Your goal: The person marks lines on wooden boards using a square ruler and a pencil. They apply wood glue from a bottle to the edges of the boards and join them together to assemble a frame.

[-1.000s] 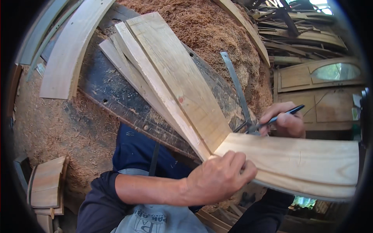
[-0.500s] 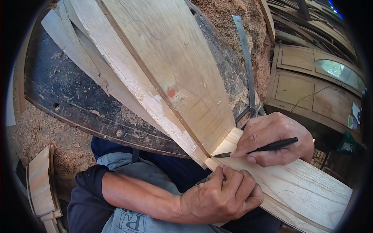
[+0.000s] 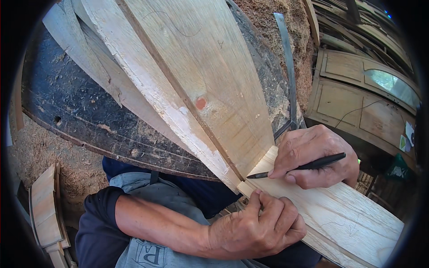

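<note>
My right hand (image 3: 315,154) is closed around a slim black pen (image 3: 322,161), its tip touching a pale wooden board (image 3: 357,219) near the board's upper left end. That end meets a second, wider wooden board (image 3: 214,67), which has a reddish knot and a groove along its left side. Just below the pen tip, my left hand (image 3: 261,223) has its fingers curled at the near edge of the pale board, thumb and forefinger pinching it. What the curled fingers touch underneath is hidden.
A dark, worn workbench (image 3: 111,143) lies under the boards, strewn with shavings. Thin wood strips (image 3: 85,58) lean beside the wide board. A metal square (image 3: 288,67) rests at its right. Cabinet-like panels (image 3: 344,94) stand at far right, and a wooden piece (image 3: 44,205) sits at lower left.
The pen tip has shifted slightly right and up along the end of the pale board. The left hand stays at the edge; the whole view has moved a little.
</note>
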A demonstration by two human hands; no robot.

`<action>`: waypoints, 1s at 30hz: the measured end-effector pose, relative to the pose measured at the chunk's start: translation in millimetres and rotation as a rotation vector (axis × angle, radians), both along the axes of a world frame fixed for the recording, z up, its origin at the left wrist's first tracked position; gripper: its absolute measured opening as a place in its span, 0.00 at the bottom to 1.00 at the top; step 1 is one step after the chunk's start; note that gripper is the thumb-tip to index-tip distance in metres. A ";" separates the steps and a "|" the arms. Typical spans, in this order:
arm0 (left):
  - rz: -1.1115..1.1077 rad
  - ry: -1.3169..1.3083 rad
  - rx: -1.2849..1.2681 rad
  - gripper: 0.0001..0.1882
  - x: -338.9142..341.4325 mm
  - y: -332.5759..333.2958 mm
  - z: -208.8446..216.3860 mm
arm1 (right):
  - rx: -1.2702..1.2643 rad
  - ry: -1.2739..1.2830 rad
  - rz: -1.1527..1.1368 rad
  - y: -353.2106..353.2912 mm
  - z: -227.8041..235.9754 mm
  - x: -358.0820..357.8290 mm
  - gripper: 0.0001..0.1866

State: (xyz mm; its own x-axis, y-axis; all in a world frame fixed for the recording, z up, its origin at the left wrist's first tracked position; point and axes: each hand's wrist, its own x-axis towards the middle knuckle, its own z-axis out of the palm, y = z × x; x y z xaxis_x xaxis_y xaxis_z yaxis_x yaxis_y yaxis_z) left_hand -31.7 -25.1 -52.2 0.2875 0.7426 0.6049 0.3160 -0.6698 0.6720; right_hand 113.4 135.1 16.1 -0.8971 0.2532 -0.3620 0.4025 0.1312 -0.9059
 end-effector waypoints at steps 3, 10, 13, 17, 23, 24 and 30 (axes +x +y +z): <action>-0.002 0.005 0.004 0.10 -0.9 0.8 0.4 | 0.122 0.284 -0.013 -5.3 -7.8 3.8 0.11; 0.002 0.000 -0.018 0.10 0.5 -0.5 0.8 | -0.097 -0.287 -0.023 4.3 15.5 -6.4 0.10; 0.006 0.005 -0.011 0.10 2.1 -1.4 -0.3 | -0.126 -0.218 -0.042 2.3 10.9 -4.2 0.11; 0.023 0.000 -0.001 0.10 3.2 -0.4 -0.9 | -0.133 -0.070 -0.028 -2.9 1.4 1.7 0.11; 0.000 -0.013 -0.010 0.10 -0.1 3.4 -1.6 | -0.052 -0.247 0.000 4.2 7.9 -2.3 0.10; 0.005 -0.011 0.003 0.10 -1.0 4.9 -1.1 | 0.051 0.009 -0.023 0.8 0.6 1.9 0.11; 0.036 0.043 0.005 0.10 -7.9 5.4 3.4 | 0.070 -0.168 -0.249 -2.1 20.0 11.3 0.17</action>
